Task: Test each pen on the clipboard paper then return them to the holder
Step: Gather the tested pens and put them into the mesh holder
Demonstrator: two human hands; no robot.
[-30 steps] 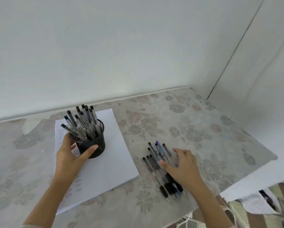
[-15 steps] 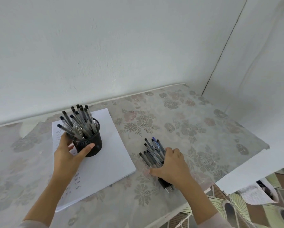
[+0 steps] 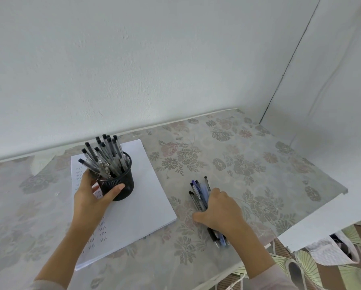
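A black mesh pen holder (image 3: 118, 184) full of several clear pens with dark caps stands on the white paper (image 3: 133, 208), which bears rows of small written marks along its left side. My left hand (image 3: 91, 197) grips the holder from the left, thumb on its front. To the right, on the floral tablecloth, my right hand (image 3: 219, 212) curls round a bundle of several loose pens (image 3: 199, 195); their cap ends stick out beyond my fingers and their tips show below my wrist.
The table (image 3: 238, 164) has a grey floral cloth and stands against a white wall, with a corner at the right. Its right and near edges drop to a patterned floor (image 3: 313, 266) where some crumpled white material lies.
My right hand went from lying flat on the spread-out pens to closing round them, gathering them into a bundle. My left hand stayed on the holder.
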